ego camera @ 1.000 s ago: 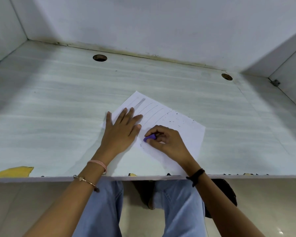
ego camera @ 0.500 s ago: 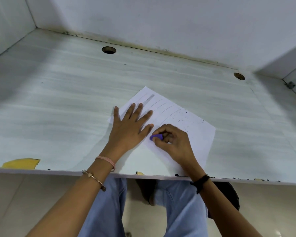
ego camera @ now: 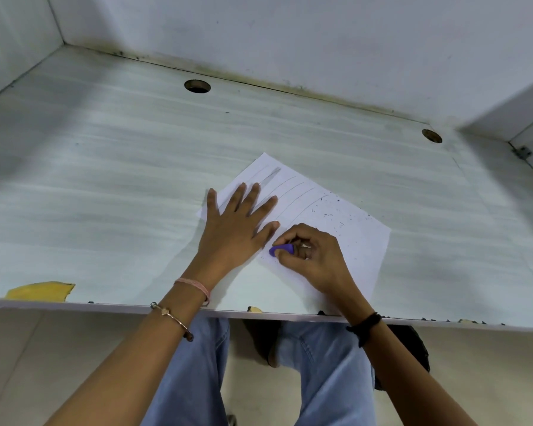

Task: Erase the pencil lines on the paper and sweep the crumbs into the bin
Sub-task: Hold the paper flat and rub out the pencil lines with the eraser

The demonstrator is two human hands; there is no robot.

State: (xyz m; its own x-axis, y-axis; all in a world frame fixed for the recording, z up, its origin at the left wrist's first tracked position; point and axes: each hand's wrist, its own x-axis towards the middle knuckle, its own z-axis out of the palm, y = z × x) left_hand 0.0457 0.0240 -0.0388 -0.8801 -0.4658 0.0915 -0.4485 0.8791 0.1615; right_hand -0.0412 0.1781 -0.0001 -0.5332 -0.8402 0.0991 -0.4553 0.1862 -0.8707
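Paper (ego camera: 362, 241) is lying askew on the desk (ego camera: 105, 179); our left hand (ego camera: 234, 229) is pressing it flat with fingers spread; our right hand (ego camera: 316, 258) is pinching a purple eraser (ego camera: 282, 249), half hidden by curled fingers, against the sheet; dark crumbs (ego camera: 333, 214) are speckling its far part.

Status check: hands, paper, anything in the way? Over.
Left hand flat on paper. Right hand pinches purple eraser on the sheet. Pencil lines remain, crumbs scattered. Nothing blocking; no bin in view.
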